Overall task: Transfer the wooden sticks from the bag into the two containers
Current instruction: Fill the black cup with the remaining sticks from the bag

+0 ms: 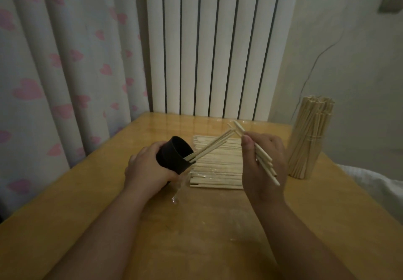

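Observation:
My left hand (pixel 148 168) grips a dark round container (pixel 174 155), tilted with its mouth toward the right. A few wooden sticks (pixel 212 145) lean out of its mouth. My right hand (pixel 265 164) holds a small bunch of wooden sticks (pixel 262 159) slanting from upper left to lower right, just right of the container. Between the hands a clear plastic bag (pixel 218 166) of sticks lies flat on the table. At the right stands a second container (pixel 309 142), packed full of upright sticks.
The wooden table (pixel 196 225) runs from the radiator at the back to the near edge. A heart-patterned curtain (pixel 54 72) hangs at the left. White bedding (pixel 375 183) lies past the table's right edge.

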The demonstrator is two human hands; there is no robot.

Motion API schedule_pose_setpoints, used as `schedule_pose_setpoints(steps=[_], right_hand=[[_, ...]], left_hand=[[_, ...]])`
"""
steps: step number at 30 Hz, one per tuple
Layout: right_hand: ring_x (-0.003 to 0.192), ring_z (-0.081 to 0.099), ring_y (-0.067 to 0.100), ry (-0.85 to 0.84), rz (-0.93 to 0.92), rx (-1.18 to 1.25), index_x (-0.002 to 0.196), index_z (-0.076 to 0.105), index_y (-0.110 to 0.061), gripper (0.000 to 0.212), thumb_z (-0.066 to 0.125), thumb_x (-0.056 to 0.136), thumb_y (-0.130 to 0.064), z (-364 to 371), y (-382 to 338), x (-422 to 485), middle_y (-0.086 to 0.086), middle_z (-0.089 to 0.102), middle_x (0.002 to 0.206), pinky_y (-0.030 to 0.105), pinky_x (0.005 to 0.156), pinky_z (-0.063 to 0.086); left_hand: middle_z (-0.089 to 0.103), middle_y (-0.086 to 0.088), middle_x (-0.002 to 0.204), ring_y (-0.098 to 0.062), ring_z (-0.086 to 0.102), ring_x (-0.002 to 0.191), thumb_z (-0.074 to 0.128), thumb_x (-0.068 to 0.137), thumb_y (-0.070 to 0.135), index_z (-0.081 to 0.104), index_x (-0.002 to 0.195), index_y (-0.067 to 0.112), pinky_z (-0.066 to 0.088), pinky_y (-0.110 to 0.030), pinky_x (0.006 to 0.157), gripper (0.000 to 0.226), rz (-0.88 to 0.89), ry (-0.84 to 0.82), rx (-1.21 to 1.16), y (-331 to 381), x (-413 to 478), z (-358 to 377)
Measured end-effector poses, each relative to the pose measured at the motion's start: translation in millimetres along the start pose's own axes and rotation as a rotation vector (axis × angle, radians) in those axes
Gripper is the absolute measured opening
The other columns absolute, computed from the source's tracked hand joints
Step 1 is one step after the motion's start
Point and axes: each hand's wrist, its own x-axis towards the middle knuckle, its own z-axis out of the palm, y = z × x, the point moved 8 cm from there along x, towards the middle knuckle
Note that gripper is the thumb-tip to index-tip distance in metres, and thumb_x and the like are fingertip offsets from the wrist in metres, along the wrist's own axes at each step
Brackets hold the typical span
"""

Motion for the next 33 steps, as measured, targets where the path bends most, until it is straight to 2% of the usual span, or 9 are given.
schedule_pose_setpoints(steps=[6,9,14,18,21,24,26,29,33], right_hand=[[0.092,0.053,-0.003,0.118,0.049,0.022,0.098,0.072,-0.015,0.030,0.048,0.100,-0.034,-8,7,0,0.007,0.066,0.094,0.003,0.077,0.035],[0.084,0.069,0.015,0.121,0.117,0.207,0.094,0.065,-0.038,0.017,0.050,0.102,-0.036,-6,3,0,0.007,0.069,0.089,0.023,0.074,0.053],[0.067,0.073,0.017,-0.102,0.377,0.363,0.091,0.069,-0.018,0.020,0.053,0.102,-0.024,16,5,-12,0.004,0.073,0.072,0.044,0.068,0.061],[0.061,0.072,0.021,-0.186,0.482,0.437,0.087,0.061,-0.010,0.013,0.062,0.097,-0.019,24,6,-15,0.010,0.071,0.074,0.036,0.057,0.061],[0.058,0.065,0.015,-0.264,0.551,0.330,0.083,0.063,-0.013,0.018,0.071,0.090,-0.028,33,15,-19,0.006,0.068,0.069,0.030,0.054,0.055],[0.056,0.057,0.012,-0.313,0.715,0.397,0.094,0.060,-0.014,0.026,0.080,0.081,-0.025,42,27,-24,0.004,0.066,0.074,0.027,0.053,0.049],[0.059,0.058,0.012,-0.285,0.825,0.574,0.106,0.054,-0.010,0.032,0.076,0.085,-0.018,44,31,-26,0.007,0.063,0.079,0.027,0.055,0.051],[0.079,0.065,0.023,-0.185,0.965,0.797,0.109,0.053,-0.006,0.019,0.061,0.097,-0.018,46,36,-30,0.013,0.061,0.094,0.032,0.067,0.058],[0.086,0.067,0.024,-0.138,0.990,0.668,0.107,0.058,-0.010,0.012,0.057,0.100,-0.019,43,45,-33,0.012,0.063,0.106,0.032,0.072,0.059]], left_hand=[[0.052,0.010,0.129,-0.023,0.040,0.126,0.091,0.060,0.026,0.046,0.141,0.039,0.043,-0.045,0.102,0.093,0.009,-0.002,0.000,0,0,0],[0.052,0.011,0.129,-0.023,0.041,0.125,0.091,0.059,0.027,0.047,0.139,0.040,0.042,-0.046,0.103,0.092,0.019,-0.003,0.002,0,0,0],[0.050,0.014,0.121,-0.024,0.041,0.124,0.090,0.058,0.026,0.048,0.138,0.042,0.043,-0.046,0.102,0.092,0.025,-0.008,0.011,0,0,1],[0.045,0.018,0.112,-0.024,0.041,0.124,0.089,0.057,0.024,0.049,0.137,0.041,0.044,-0.048,0.102,0.091,0.045,-0.015,-0.002,2,0,2],[0.049,0.016,0.115,-0.024,0.042,0.123,0.089,0.055,0.025,0.050,0.135,0.043,0.044,-0.049,0.101,0.092,0.060,-0.018,0.005,4,1,2],[0.049,0.016,0.115,-0.023,0.041,0.121,0.090,0.054,0.026,0.049,0.136,0.042,0.045,-0.047,0.100,0.093,0.066,-0.023,0.012,4,1,4],[0.046,0.018,0.113,-0.023,0.041,0.121,0.090,0.054,0.026,0.049,0.137,0.042,0.045,-0.046,0.100,0.094,0.075,-0.023,0.012,4,1,4],[0.047,0.018,0.112,-0.022,0.041,0.121,0.090,0.052,0.025,0.050,0.136,0.042,0.044,-0.047,0.101,0.094,0.082,-0.019,-0.002,4,0,4],[0.047,0.018,0.113,-0.022,0.041,0.123,0.091,0.052,0.025,0.050,0.136,0.043,0.043,-0.050,0.103,0.095,0.078,-0.022,-0.009,5,0,4]])
